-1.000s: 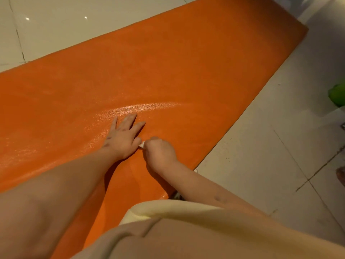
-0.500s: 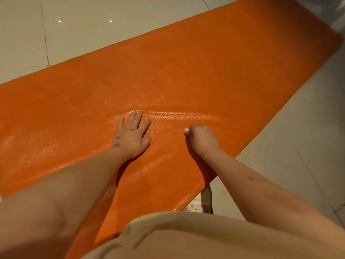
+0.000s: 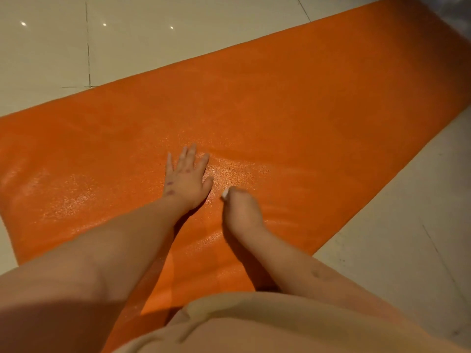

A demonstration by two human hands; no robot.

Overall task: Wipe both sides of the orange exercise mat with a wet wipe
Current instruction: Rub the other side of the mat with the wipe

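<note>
The orange exercise mat lies flat on the pale tiled floor and runs from lower left to upper right. My left hand rests flat on the mat with its fingers spread. Just to its right, my right hand is curled round a white wet wipe, of which only a small corner shows at the fingertips, pressed to the mat. A shiny damp patch spreads around and to the left of both hands.
Glossy cream floor tiles surround the mat on the far side and on the right. My beige clothing fills the bottom of the view over the mat's near edge.
My right hand with the wipe has slid left across the mat, back toward my left hand. The left hand has stayed flat in place. The view has shifted rightward.
</note>
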